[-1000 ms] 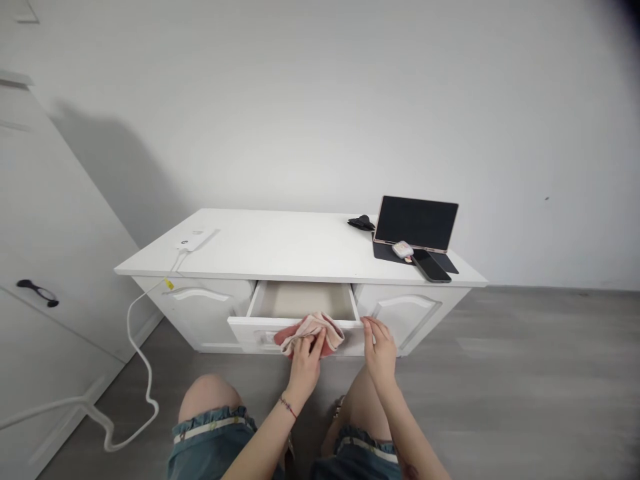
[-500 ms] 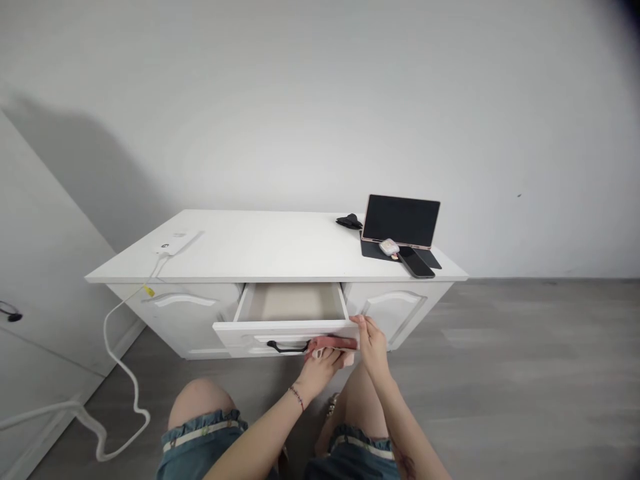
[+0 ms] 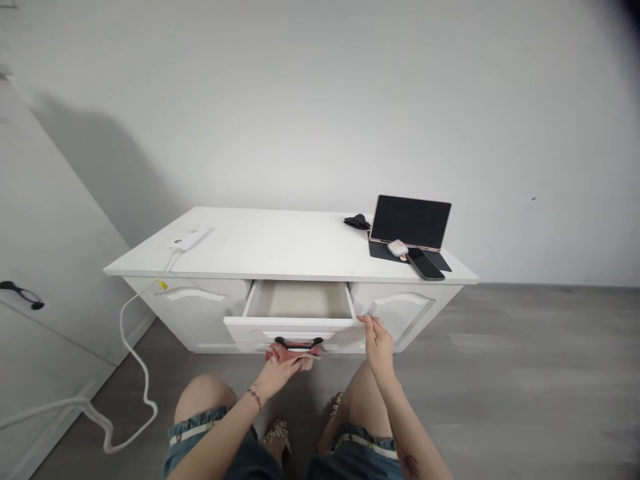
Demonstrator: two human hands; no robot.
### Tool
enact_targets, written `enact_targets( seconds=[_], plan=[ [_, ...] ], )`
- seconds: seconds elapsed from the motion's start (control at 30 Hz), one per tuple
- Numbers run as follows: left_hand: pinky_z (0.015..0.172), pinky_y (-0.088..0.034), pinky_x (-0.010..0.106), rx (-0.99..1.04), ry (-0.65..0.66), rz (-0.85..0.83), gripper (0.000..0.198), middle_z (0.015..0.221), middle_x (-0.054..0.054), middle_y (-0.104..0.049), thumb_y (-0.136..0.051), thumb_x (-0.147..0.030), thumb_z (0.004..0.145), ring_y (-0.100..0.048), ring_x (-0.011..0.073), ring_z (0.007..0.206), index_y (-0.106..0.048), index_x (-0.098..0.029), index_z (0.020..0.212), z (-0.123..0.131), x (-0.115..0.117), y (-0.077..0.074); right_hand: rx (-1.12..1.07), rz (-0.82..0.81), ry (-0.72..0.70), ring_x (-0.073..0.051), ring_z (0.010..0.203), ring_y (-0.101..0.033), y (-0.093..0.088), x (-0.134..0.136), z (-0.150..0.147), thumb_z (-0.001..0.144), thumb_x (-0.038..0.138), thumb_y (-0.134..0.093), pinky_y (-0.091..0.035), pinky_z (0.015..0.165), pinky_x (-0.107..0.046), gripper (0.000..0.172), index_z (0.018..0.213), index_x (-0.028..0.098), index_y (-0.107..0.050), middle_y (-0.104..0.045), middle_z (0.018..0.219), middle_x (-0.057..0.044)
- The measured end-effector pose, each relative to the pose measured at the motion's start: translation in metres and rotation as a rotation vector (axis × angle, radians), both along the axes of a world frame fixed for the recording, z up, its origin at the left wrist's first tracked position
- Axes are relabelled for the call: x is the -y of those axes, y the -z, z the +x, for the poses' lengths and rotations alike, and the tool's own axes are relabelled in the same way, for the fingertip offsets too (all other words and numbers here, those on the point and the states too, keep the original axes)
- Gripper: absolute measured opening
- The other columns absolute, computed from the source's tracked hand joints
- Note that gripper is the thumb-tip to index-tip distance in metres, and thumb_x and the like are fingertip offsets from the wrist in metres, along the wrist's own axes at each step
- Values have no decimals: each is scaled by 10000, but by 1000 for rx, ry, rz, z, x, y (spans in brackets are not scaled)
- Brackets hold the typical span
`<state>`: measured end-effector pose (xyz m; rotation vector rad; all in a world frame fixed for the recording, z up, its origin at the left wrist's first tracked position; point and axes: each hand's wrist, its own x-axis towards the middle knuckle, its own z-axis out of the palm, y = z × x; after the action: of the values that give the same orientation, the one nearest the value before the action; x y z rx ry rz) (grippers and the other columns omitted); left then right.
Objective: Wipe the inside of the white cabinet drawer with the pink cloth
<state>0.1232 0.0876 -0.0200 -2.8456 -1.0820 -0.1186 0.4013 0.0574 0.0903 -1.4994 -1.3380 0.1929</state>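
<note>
A low white cabinet (image 3: 280, 247) stands against the wall with its middle drawer (image 3: 297, 323) pulled out and showing a bare beige inside. My left hand (image 3: 280, 367) presses a pink cloth (image 3: 295, 355) against the lower part of the drawer front, just under the black handle (image 3: 299, 344). My right hand (image 3: 377, 343) rests its fingertips on the drawer's upper right corner, fingers bent. My knees show below.
On the cabinet top at the right sit a tablet with keyboard case (image 3: 411, 227), a dark phone (image 3: 425, 265), a small white case (image 3: 398, 248) and a black clip (image 3: 357, 221). A white power strip (image 3: 190, 237) lies at left, cable (image 3: 135, 347) trailing to the floor. A white wardrobe (image 3: 40, 280) stands left.
My left hand has carried the pink cloth from the drawer's top edge down its front and leftward, to below the handle. My right hand has stayed at the drawer's right corner.
</note>
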Motion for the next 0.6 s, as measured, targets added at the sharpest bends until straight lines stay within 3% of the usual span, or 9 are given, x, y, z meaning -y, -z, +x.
enact_targets(
  seconds=[0.07, 0.17, 0.33, 0.47, 0.6],
  plan=[
    [839, -447, 491, -33, 18, -47, 603, 1233, 63, -596, -368, -2, 814, -581, 245, 1015, -440, -325, 1318, -28, -5, -4, -4, 1, 13, -212, 938, -585, 0, 0, -1, 943, 401, -332, -424, 835, -341, 404, 951, 179, -670, -652, 948, -83],
    [886, -439, 411, 9, 6, -100, 556, 1246, 66, -585, -381, -8, 820, -540, 211, 1110, -473, -285, 1292, -66, -10, -15, -6, 9, 28, -214, 926, -586, 0, 0, -3, 941, 413, -325, -427, 833, -346, 415, 941, 181, -669, -654, 938, -83],
    [874, -429, 326, 82, -40, -44, 427, 1119, 40, -642, -412, -31, 836, -563, 173, 1044, -587, -267, 1145, -109, -12, -41, -7, 24, 44, -219, 918, -587, 0, 0, -6, 937, 425, -327, -430, 828, -351, 416, 912, 179, -662, -653, 930, -86],
    [883, -407, 357, 70, -55, 96, 400, 1082, 29, -648, -458, -51, 828, -544, 197, 1025, -622, -309, 1085, -120, -13, -65, -1, 17, 56, -221, 904, -592, -2, 1, -7, 935, 434, -325, -438, 812, -349, 416, 908, 187, -658, -654, 923, -85],
    [876, -390, 359, 39, -66, 167, 406, 1099, 40, -626, -490, -55, 818, -516, 208, 1013, -615, -319, 1102, -107, -13, -85, -10, 21, 52, -221, 909, -590, 1, -1, -6, 934, 435, -335, -436, 813, -344, 411, 905, 183, -658, -653, 918, -89]
  ],
)
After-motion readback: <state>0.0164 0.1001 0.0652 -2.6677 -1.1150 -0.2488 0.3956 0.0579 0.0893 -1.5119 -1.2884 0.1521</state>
